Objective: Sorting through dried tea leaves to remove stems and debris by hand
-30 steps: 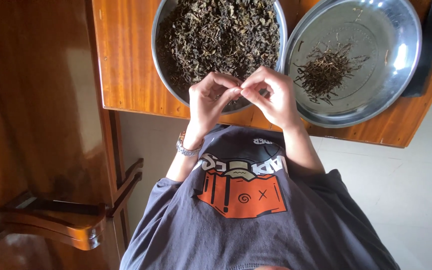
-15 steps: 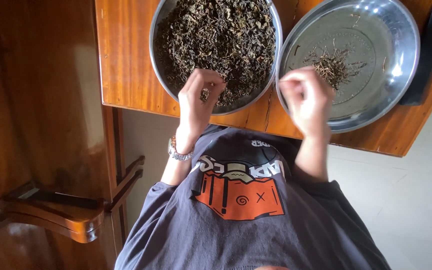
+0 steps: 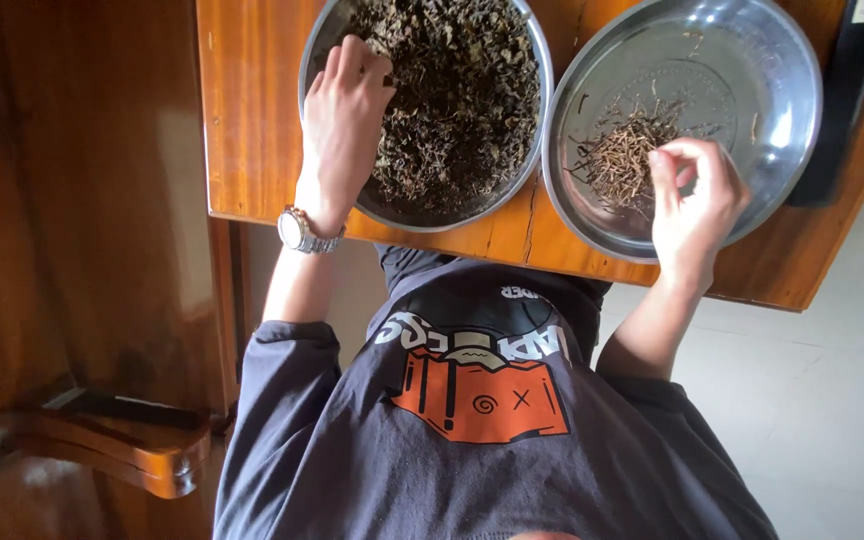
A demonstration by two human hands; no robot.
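From the head camera, the left hand (image 3: 340,110) rests with loose, spread fingers in the dark dried leaves (image 3: 457,95) that fill the round steel bowl (image 3: 422,215) at the near edge of the wooden desk (image 3: 247,120). The right hand (image 3: 697,205), its grip pinched, seemingly on a stem, hovers over the wide steel plate (image 3: 782,90) beside it, where only a small heap of brown stems (image 3: 622,155) lies; most leaves look unsorted.
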